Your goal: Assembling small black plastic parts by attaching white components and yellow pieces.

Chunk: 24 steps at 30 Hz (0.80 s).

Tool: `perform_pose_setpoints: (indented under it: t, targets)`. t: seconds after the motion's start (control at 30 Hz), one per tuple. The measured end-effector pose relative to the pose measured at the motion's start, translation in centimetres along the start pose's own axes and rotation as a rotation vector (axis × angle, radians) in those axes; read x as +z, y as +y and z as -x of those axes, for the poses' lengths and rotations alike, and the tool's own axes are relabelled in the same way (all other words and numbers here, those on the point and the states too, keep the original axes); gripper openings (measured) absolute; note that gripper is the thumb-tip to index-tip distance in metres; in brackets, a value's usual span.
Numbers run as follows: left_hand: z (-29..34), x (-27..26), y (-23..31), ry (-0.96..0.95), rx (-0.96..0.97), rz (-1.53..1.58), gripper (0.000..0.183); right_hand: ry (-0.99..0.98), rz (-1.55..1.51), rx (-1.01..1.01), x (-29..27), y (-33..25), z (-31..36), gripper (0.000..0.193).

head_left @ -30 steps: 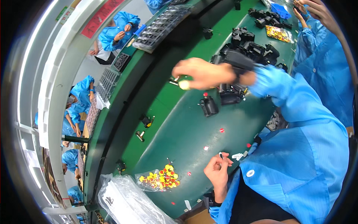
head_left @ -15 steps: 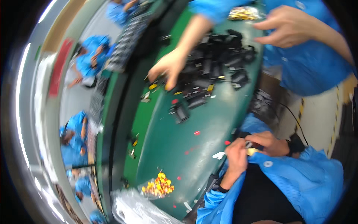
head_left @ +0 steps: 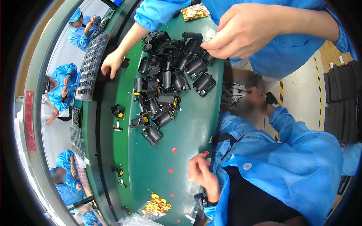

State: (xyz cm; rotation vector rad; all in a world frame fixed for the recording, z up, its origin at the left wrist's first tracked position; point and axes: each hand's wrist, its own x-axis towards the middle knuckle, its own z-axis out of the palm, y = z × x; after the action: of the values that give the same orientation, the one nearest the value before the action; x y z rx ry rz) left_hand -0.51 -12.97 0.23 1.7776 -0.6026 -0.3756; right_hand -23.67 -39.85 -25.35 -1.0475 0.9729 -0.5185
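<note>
Parts, black and boxy, lie heaped on the desk between my hands. My left hand reaches past them, a clip just beside it; its grip I cannot tell. My right hand hangs pinched shut at the heap's near edge.

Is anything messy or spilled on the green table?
Yes. Little red bits lie scattered on the table, away from the bag of red and yellow pieces. The black parts sit in a jumbled heap, tipped every way.
</note>
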Motion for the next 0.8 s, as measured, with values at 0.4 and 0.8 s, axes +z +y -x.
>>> perform_pose_setpoints:
  t: [0.4, 0.8]
  targets:
    - [-3.9, -3.5, -3.7, -0.154, 0.448, -0.979, 0.027, 0.31, 0.68, -0.739, 16.1, -22.4, 2.1, 0.021]
    - [-1.7, -4.9, 1.3, -0.066, 0.657, -0.668, 0.024, -0.942, 1.285, -1.082, 28.1, -24.5, 6.2, 0.027]
